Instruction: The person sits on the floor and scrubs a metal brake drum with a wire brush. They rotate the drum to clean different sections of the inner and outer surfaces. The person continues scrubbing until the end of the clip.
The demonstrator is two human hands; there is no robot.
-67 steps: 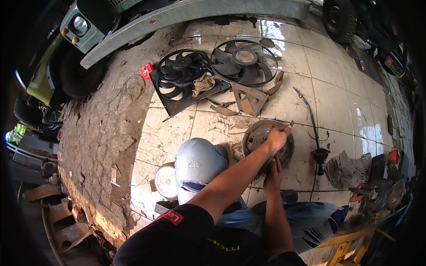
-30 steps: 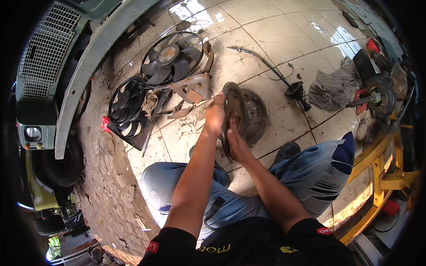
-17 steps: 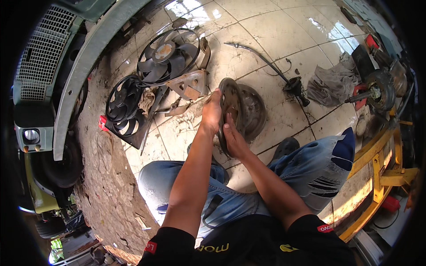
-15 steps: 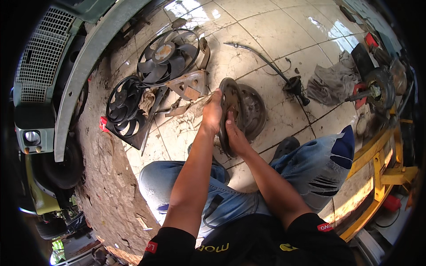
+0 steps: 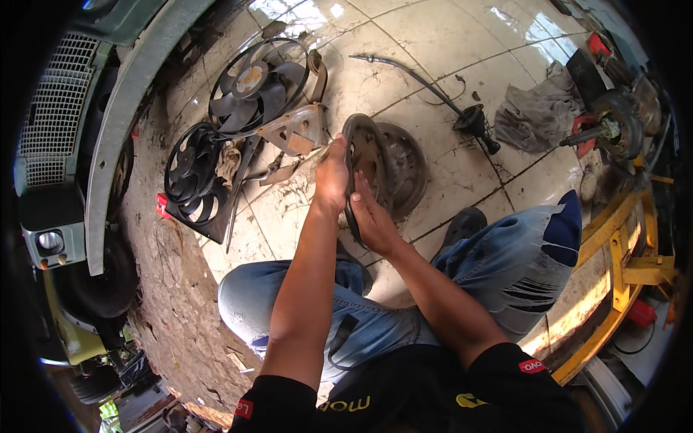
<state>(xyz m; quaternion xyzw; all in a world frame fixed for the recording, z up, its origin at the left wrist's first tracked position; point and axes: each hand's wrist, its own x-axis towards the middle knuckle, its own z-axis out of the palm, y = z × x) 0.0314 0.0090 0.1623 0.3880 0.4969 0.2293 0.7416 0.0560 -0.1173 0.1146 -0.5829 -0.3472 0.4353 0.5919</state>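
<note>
Disc [image 5: 377,169] held steeply tilted, beside a second disc [image 5: 410,173]

The left hand [image 5: 333,175] grips the disc's left edge, its fingers mostly hidden behind the rim. The right hand [image 5: 374,222] is spread fairly flat, fingers nearly straight, laid against the face. The disc is up on edge between the knees, in front of the crouching person; whether its lower rim touches the tiles [image 5: 447,30] cannot be told. It covers the left part of the second disc, a shallow dish with holes in its face; contact between the two is unclear.

Up and left, a fan [image 5: 250,79] sits inside its hoop. Near it, a black shroud [image 5: 216,227] frames dark blades [image 5: 189,160] in round openings, with a crumpled rag [image 5: 229,162] against it. A triangular bracket [image 5: 302,133] lies between fan and disc, and a red item [image 5: 162,206] just beside the shroud.

To the right lie a shaft [image 5: 426,85] with a black boot [image 5: 473,119] and a grey cloth [image 5: 534,112]. Next to the cloth, a round part [image 5: 629,123] holds a greenish core [image 5: 610,130].

At the rim of view, a vehicle's bumper [image 5: 123,137] curves down the left; a yellow frame [image 5: 617,274] stands beyond the right knee [image 5: 530,278].
</note>
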